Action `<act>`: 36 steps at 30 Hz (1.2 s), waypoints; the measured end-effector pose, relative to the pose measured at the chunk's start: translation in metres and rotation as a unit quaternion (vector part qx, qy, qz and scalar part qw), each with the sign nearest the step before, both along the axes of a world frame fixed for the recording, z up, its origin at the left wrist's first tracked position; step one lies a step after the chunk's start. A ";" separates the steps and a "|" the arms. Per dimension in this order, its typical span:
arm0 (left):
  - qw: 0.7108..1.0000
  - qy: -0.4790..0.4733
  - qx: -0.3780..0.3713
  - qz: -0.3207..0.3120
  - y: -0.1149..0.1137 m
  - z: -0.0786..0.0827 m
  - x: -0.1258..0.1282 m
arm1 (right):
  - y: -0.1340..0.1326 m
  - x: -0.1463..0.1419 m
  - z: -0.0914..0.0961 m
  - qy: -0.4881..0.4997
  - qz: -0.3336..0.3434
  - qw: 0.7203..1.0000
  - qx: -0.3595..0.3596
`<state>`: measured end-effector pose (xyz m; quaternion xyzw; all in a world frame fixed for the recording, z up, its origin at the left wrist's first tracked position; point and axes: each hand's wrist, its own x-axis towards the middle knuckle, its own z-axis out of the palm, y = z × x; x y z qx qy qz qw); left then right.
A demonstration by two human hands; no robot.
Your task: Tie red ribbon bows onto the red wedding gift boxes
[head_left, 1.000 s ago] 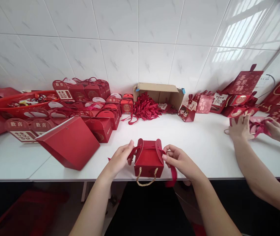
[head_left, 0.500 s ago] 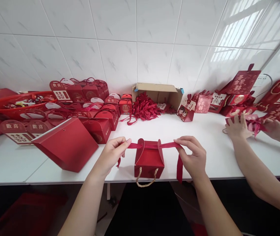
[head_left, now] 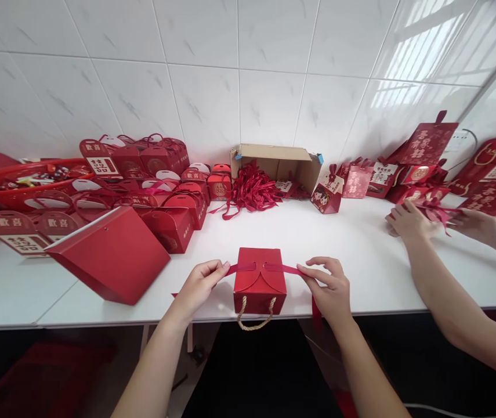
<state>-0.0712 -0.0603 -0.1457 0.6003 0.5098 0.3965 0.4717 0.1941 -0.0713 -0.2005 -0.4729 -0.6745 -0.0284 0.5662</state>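
Note:
A red gift box [head_left: 260,299] with a rope handle [head_left: 254,327] stands at the table's front edge, its two curved top flaps lying down and meeting in the middle. A dark red ribbon [head_left: 245,267] runs through the holes in the flaps and out to both sides. My left hand [head_left: 202,285] pinches the ribbon just left of the box. On the other side, my right hand [head_left: 328,284] pinches the ribbon's right part between thumb and index finger, other fingers curved, and a tail hangs below it.
A large red open box [head_left: 112,255] tilts at left before rows of small gift boxes [head_left: 173,226]. Behind stand a red basin [head_left: 25,194] of sweets and a carton [head_left: 274,152] beside a ribbon heap [head_left: 254,188]. At right, another person's hands [head_left: 411,220] handle a ribboned box.
The box's top flaps have come down from raised to flat, drawn together by the ribbon. Both my hands have moved slightly lower, the right one inward. The other person's hands shifted a little left.

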 end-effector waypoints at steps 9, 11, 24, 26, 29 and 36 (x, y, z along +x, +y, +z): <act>0.960 0.161 0.139 0.184 -0.042 0.002 -0.004 | -0.042 -0.018 -0.001 0.204 0.025 0.979 -0.016; 0.974 0.182 0.094 0.097 -0.055 0.001 0.000 | -0.055 -0.024 0.000 0.227 0.065 0.970 -0.055; 0.893 -0.407 -0.114 0.157 -0.030 -0.003 0.005 | -0.058 -0.045 0.023 0.589 0.238 0.681 -0.364; 0.850 -0.476 -0.128 0.187 -0.026 0.003 0.002 | -0.048 -0.041 0.017 0.630 0.226 0.682 -0.294; 0.824 -0.503 -0.117 0.231 -0.022 0.011 -0.002 | -0.030 -0.033 0.017 0.631 0.197 0.709 -0.246; 0.794 -0.519 -0.070 0.307 -0.022 0.025 -0.006 | -0.010 -0.021 0.036 0.654 0.158 0.724 -0.149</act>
